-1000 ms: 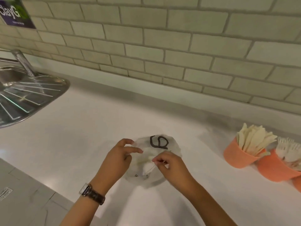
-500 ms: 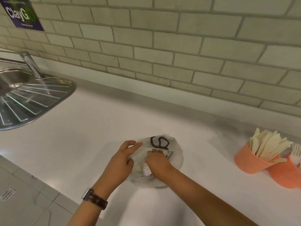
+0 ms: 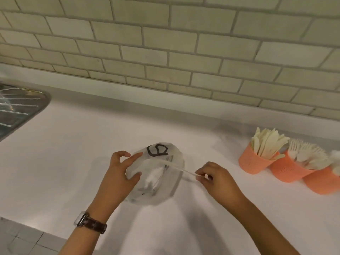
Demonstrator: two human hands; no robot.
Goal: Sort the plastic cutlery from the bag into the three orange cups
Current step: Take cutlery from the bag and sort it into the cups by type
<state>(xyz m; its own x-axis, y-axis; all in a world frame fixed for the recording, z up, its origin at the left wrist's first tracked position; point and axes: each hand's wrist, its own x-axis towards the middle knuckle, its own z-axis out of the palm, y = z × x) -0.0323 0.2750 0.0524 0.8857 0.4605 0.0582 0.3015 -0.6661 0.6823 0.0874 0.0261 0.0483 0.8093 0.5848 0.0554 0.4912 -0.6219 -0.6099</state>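
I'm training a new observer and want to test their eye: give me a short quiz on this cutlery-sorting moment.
1. True or false: the right hand pinches a cutlery piece partly out of the bag.
2. The watch is on which wrist? A left, B right.
3. Fill in: the middle cup holds ____.
Key: 1 true; 2 A; 3 forks.

Setting: kitchen. Evidence: white table [image 3: 73, 153] running along a pale brick-tile wall [image 3: 165, 52]; steel sink drainer [image 3: 16, 109] with ridges at left edge; grey floor tiles [image 3: 20, 240] below.
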